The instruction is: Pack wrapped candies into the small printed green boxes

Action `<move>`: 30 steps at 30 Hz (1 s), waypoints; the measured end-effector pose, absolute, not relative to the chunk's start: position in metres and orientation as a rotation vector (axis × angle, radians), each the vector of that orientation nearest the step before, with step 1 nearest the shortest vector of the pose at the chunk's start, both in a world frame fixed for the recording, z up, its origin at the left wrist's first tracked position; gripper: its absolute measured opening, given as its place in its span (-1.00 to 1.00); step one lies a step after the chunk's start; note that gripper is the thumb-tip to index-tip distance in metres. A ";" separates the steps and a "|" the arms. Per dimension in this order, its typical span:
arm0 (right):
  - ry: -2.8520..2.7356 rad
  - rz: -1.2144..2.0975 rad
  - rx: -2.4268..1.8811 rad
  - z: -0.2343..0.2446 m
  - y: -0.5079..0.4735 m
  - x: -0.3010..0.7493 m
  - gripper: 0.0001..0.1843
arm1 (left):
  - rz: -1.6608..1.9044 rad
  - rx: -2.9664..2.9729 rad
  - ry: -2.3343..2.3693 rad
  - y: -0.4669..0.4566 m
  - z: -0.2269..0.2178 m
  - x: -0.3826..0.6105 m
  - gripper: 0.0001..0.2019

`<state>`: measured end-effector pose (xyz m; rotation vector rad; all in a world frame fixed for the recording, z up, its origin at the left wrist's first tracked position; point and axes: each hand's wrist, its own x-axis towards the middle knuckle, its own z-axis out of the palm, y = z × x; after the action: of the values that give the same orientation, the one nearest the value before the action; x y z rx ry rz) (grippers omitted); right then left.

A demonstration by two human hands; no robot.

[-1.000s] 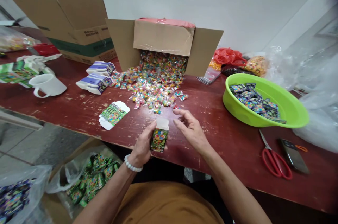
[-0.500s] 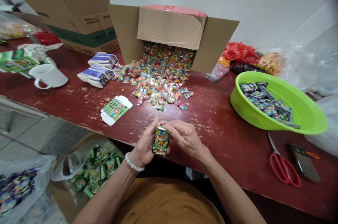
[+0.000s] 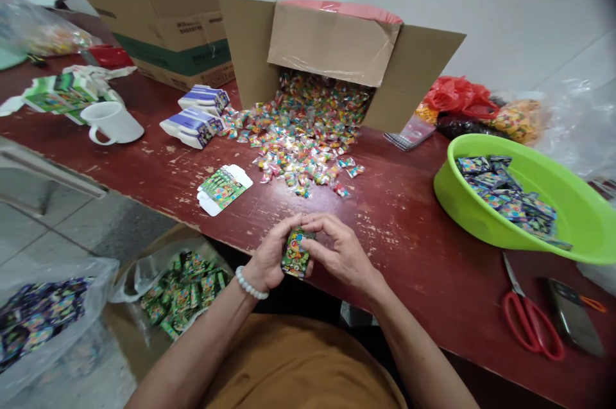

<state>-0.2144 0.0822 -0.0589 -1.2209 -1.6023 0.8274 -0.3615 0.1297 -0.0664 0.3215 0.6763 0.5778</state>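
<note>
Both my hands hold one small green printed box upright at the near edge of the red table. My left hand, with a white bead bracelet on the wrist, grips its left side. My right hand curls over its top and right side, fingers pressed on the closed top. Just beyond lies a heap of wrapped candies spilling from a tipped cardboard box. A flat unfolded green box lies to the left of my hands.
A green basin with filled small boxes sits at right, red scissors and a phone in front of it. White mug, purple box stacks and a second carton are at left. Bags of boxes lie below the table.
The box's white top flap stood open with my right hand apart from it; now my right hand has come onto the box and the top flap is closed down.
</note>
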 end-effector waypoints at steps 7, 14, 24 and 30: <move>-2.059 0.294 -1.444 -0.072 0.070 -0.229 -0.04 | 0.768 0.221 0.621 0.129 -0.073 -0.356 -0.88; -2.124 0.332 -1.327 -0.078 0.078 -0.250 -0.17 | 0.795 0.300 0.623 0.115 -0.079 -0.371 -0.57; -1.719 0.399 -1.489 -0.122 0.106 -0.220 -0.35 | 0.750 1.679 2.013 0.124 -0.085 -0.549 -0.41; -1.761 0.179 -1.648 -0.160 0.109 -0.211 -0.60 | 0.410 2.317 2.170 0.200 -0.091 -0.521 -0.44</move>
<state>-0.2111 0.1091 -0.1598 -1.6475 -1.7611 0.1795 -0.5214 0.2002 -0.0907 2.3166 2.1699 0.4103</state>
